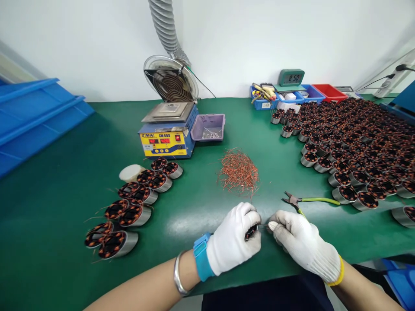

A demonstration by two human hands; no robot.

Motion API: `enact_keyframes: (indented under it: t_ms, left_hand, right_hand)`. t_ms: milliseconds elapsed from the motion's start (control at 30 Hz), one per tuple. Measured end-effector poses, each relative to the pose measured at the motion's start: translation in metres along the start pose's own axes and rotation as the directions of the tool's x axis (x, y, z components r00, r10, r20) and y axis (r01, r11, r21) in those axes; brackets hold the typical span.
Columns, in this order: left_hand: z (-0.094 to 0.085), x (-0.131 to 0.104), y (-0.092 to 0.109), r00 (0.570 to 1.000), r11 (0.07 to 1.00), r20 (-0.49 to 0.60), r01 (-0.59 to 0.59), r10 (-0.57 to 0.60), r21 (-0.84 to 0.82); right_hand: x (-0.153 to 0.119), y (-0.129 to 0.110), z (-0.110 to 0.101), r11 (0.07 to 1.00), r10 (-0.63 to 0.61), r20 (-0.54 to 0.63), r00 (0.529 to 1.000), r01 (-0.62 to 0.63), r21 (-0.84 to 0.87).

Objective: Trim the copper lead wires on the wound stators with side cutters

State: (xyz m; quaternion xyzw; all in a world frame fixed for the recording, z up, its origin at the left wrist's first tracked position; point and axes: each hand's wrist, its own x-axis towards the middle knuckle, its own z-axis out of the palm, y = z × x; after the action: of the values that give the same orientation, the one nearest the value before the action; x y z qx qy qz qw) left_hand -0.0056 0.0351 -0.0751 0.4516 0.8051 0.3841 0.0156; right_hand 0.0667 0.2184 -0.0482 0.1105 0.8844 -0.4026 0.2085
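My left hand [235, 237], in a white glove with a blue wrist strap, is wrapped round a motor stator [250, 232]; most of it is hidden by the fingers. Thin wire ends [264, 226] stick out of it to the right. My right hand [300, 242], in a white knit glove with a yellow cuff, pinches those wires between thumb and forefinger. Just beyond the right hand lie green-handled cutting pliers [293, 200], jaws apart, on the green table mat [194, 246]. A heap of copper wire clippings [239, 172] lies ahead of my hands.
Stators [138, 214] stand in rows at left, beside a white round lid [131, 172]. Many more stators [359, 151] fill the right side. A solder pot [167, 134], purple tray [208, 137], fume fan [171, 82], small bins [264, 103], clock [291, 77] and blue crates [35, 116] stand farther back.
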Motion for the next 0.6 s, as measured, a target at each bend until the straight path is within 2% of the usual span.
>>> enact_keyframes:
  t_ms: [133,233,300,333,367,433,500,533,600]
  left_hand:
    - [0.001,-0.002,-0.001,0.999,0.997,0.010,-0.037,0.036,0.063]
    - [0.000,-0.002,-0.002,0.997,0.993,0.041,-0.061,0.057,0.096]
    - [-0.001,-0.002,-0.002,0.996,0.991,0.057,-0.076,0.070,0.107]
    - [-0.001,-0.002,-0.002,0.996,0.991,0.060,-0.079,0.073,0.108]
    - [-0.002,-0.002,-0.002,0.995,0.991,0.063,-0.080,0.074,0.108]
    - [-0.001,-0.003,-0.003,0.996,0.992,0.063,-0.075,0.069,0.104]
    - [-0.001,-0.004,-0.003,0.996,0.993,0.065,-0.075,0.069,0.093]
    - [0.000,-0.004,-0.004,0.996,0.993,0.065,-0.074,0.068,0.088]
    - [0.000,-0.004,-0.004,0.996,0.995,0.063,-0.067,0.062,0.080]
  right_hand:
    - [-0.006,0.017,-0.002,0.994,0.042,0.041,0.998,-0.046,0.104]
    - [-0.008,0.025,-0.014,0.983,-0.058,-0.055,0.997,0.066,0.169]
    - [-0.007,0.022,-0.024,0.967,-0.141,-0.132,0.981,0.165,0.195]
    - [-0.006,0.018,-0.028,0.963,-0.158,-0.125,0.980,0.181,0.202]
    - [-0.003,0.012,-0.031,0.963,-0.157,-0.073,0.985,0.170,0.209]
    - [0.006,-0.002,-0.033,0.971,-0.127,0.140,0.982,0.095,0.221]
    - [0.016,-0.014,-0.029,0.973,-0.087,0.340,0.936,0.007,0.231]
    - [0.021,-0.019,-0.026,0.969,-0.059,0.391,0.918,-0.041,0.242]
    - [0.028,-0.024,-0.019,0.950,0.009,0.423,0.906,-0.139,0.279]
